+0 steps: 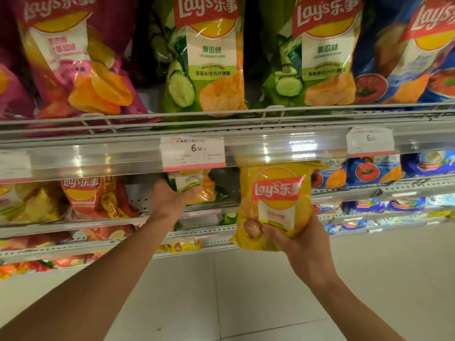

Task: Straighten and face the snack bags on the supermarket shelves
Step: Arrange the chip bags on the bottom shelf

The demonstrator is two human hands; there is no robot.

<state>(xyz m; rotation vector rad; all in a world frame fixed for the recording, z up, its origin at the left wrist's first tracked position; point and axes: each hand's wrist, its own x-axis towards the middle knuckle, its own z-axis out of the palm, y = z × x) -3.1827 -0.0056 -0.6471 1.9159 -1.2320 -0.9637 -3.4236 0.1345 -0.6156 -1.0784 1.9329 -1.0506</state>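
A yellow bag (pixel 273 205) is held upright out in front of the shelves at right, logo facing the camera, its bottom edge crumpled. Left of it, on the second shelf, a small green bag (pixel 194 187) stands partly hidden under the price rail. On the top shelf two large green bags (pixel 209 67) (pixel 320 62) stand upright, fronts out; a pink bag (pixel 78 65) at left leans, and a blue bag (pixel 413 52) at right tilts. A red bag (pixel 98 198) sits at lower left.

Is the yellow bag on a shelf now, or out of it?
Out. The right hand grips the yellow bag by its bottom edge, upright, logo forward, in front of the shelves and resting on none.
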